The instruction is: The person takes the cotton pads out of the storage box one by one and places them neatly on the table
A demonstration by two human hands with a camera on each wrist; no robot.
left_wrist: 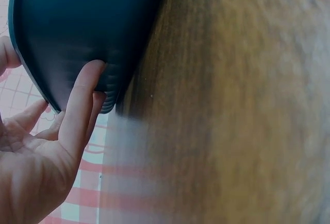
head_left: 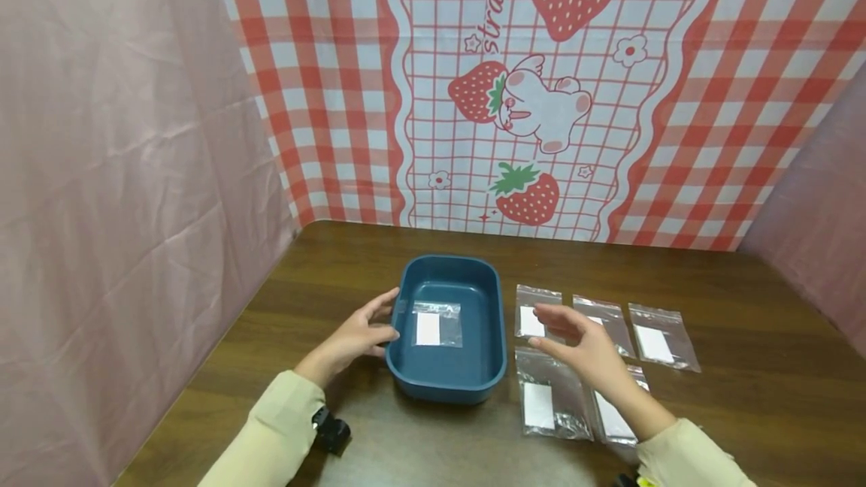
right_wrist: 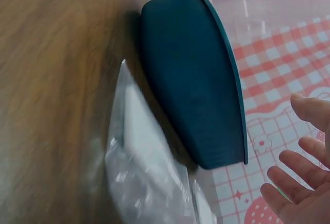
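A blue plastic bin [head_left: 446, 385] stands on the table, with a small clear zip bag [head_left: 449, 325] holding a white label lying inside it. My left hand [head_left: 358, 333] is at the bin's left side. In the left wrist view its fingers [left_wrist: 82, 95] extend against the outer wall, near the rim. To the right of the bin, my right hand [head_left: 582, 348] is raised over several zip bags, fingers spread and nothing in them. It partly covers a top-row bag [head_left: 539, 297]. A larger bag [head_left: 551, 370] lies in front, its white label at the left.
More labelled bags lie at the right: one in the top row's middle [head_left: 612, 314], one at its right end [head_left: 655, 344], and another [head_left: 616, 419] under my right forearm. A checked strawberry cloth [head_left: 352, 96] hangs behind the wooden table [head_left: 764, 337]; pink curtains [head_left: 135, 171] flank it.
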